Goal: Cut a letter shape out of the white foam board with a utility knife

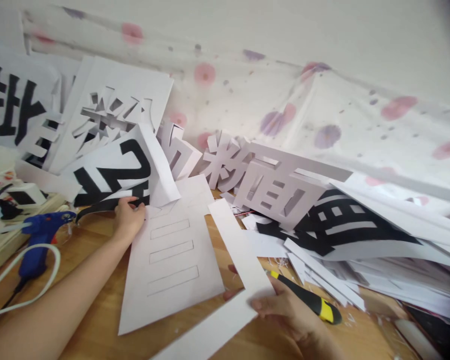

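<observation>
My left hand (128,218) reaches forward and its fingers pinch the lower edge of a white sheet printed with a black character (114,172). My right hand (285,312) is closed round a black and yellow utility knife (307,299) and also grips the corner where two long white strips (240,255) meet. Between my hands lies a white foam board (168,265) with three narrow rectangles cut into it. It rests on the wooden table (97,330).
A blue glue gun (37,240) with a white cord lies at the left. White cut-out characters (270,185) stand in the middle. Printed sheets and offcut strips (360,240) pile up at the right. A flowered plastic sheet (322,110) covers the wall behind.
</observation>
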